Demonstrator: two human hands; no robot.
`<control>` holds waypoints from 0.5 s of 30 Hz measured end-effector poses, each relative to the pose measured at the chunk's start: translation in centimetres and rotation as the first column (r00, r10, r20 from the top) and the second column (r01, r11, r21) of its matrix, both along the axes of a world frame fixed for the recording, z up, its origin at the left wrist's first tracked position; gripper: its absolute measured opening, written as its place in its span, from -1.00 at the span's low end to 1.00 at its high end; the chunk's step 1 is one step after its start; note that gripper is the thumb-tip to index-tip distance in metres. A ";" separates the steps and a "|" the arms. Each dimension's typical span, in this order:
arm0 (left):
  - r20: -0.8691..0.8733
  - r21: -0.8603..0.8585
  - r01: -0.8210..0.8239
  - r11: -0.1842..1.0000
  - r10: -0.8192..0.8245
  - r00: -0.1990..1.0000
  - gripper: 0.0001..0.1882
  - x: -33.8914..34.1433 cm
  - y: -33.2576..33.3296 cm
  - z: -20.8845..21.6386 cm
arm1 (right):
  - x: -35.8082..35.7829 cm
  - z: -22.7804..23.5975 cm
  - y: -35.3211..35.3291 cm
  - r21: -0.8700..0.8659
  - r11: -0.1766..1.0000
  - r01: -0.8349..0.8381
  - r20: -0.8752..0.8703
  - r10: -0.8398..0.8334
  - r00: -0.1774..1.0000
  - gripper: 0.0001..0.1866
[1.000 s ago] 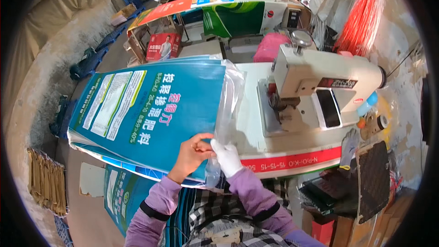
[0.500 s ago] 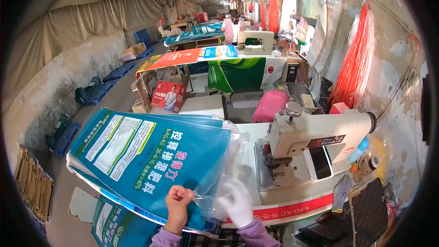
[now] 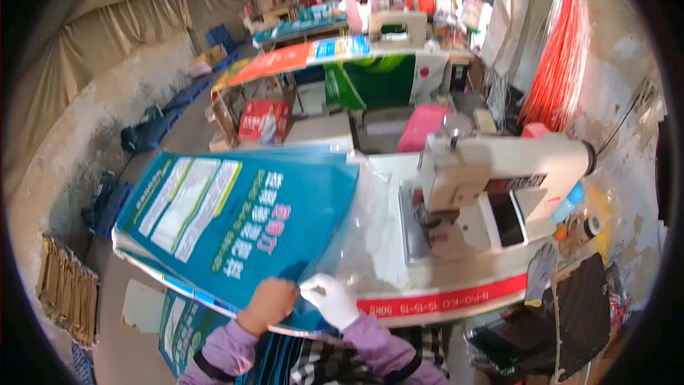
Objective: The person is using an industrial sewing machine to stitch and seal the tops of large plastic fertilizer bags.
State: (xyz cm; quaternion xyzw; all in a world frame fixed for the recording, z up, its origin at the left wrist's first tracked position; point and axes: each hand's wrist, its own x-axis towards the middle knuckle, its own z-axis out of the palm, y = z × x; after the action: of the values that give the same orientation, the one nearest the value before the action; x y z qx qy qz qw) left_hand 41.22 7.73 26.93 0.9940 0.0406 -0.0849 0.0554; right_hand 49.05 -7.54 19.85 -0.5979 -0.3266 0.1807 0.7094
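Note:
A stack of teal printed woven sacks (image 3: 214, 221) lies on the table before me. Clear plastic film (image 3: 360, 242) spreads from the sacks' right edge toward the sewing machine (image 3: 491, 185). My bare left hand (image 3: 269, 305) is closed over the near right corner of the top sack. Right beside it, my right hand (image 3: 331, 301) in a white glove is closed in a pinch, its fingertips close to the left hand. Whatever lies between the fingers of either hand is too blurred to make out.
The machine's white tabletop has a red printed strip (image 3: 442, 301) along its front edge. A grey glove (image 3: 541, 273) hangs at its right end. Pink thread (image 3: 422, 128) sits behind the machine, and red-white strands (image 3: 552, 64) hang on the wall. Flattened cardboard (image 3: 68, 289) stands at far left.
My right hand has moved left from the clear film to beside my left hand, and its fingers have closed. The view has tilted down, showing more of both purple sleeves.

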 end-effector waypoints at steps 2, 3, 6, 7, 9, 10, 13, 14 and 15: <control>-0.057 -0.630 -0.394 0.669 0.466 0.883 -0.63 -0.1 0.5 -1.0 | -0.4 1.6 -0.9 -0.060 0.994 -0.087 0.136 0.094 0.986 -0.80; -0.082 -0.622 -0.418 0.663 0.475 0.876 -0.63 0.0 0.5 -0.6 | -1.0 2.0 -1.1 -0.035 0.997 -0.068 0.129 0.072 0.989 -0.78; -0.104 -0.888 -0.306 0.344 0.498 0.861 -0.56 1.4 -0.3 1.4 | -1.0 2.8 -1.9 -0.089 0.996 0.013 0.309 0.015 0.951 -0.72; -0.146 -0.877 -0.340 0.340 0.487 0.861 -0.58 1.7 -0.9 2.4 | -1.0 3.3 -1.9 -0.093 0.996 0.016 0.304 0.013 0.953 -0.72; -0.196 -0.863 -0.380 0.333 0.472 0.860 -0.61 1.1 -0.4 2.2 | -1.6 4.0 -2.0 0.014 0.985 0.171 0.664 -0.137 0.735 -0.70; -0.118 -0.725 -0.343 0.598 0.383 0.916 -0.65 0.4 1.1 1.4 | -1.9 4.8 -2.2 0.011 0.999 0.049 0.622 -0.045 0.782 -0.75; 0.017 -0.559 -0.173 0.811 0.219 0.975 -0.79 -1.3 0.6 2.2 | -0.6 1.9 -2.2 0.192 0.894 -0.404 0.403 0.303 0.864 -0.78; 0.083 -0.626 -0.224 0.747 0.349 0.933 -0.82 -2.5 0.5 1.8 | 0.3 1.3 -2.7 0.278 0.859 -0.429 -0.236 0.494 0.837 -0.77; 0.131 -0.687 -0.267 0.676 0.477 0.869 -0.84 -4.0 0.3 1.5 | 1.4 0.9 -1.9 0.046 0.981 -0.187 -0.011 0.188 0.982 -0.75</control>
State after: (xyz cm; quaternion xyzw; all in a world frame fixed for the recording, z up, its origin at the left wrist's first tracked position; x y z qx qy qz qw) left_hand 37.22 8.02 28.41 0.8826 0.2036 0.0712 0.4177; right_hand 50.45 -9.43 20.80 -0.5471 -0.3798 0.2439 0.7050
